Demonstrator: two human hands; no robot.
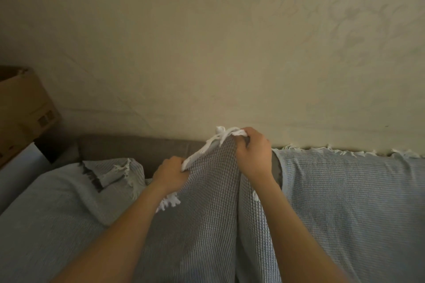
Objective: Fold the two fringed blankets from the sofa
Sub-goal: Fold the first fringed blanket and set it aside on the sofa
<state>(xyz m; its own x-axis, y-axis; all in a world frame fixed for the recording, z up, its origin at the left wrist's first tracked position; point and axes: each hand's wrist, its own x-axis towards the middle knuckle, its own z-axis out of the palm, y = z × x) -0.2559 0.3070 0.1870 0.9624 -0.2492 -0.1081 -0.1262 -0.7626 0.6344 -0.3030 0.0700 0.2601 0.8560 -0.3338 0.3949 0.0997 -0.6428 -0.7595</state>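
On the sofa (138, 147), left grip (171, 173) and right grip (253, 156) both pinch one blanket (207, 193) by its fringe. First fold, I think; next, match corners.

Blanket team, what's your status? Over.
Left hand, right hand grip fringed edge of lifted blanket. Second blanket draped over sofa. Nothing blocking.

bare arms, bare hands
left hand (171, 173) and right hand (253, 156) are uncovered; both forearms show bare from wrist to the lower edge of the view
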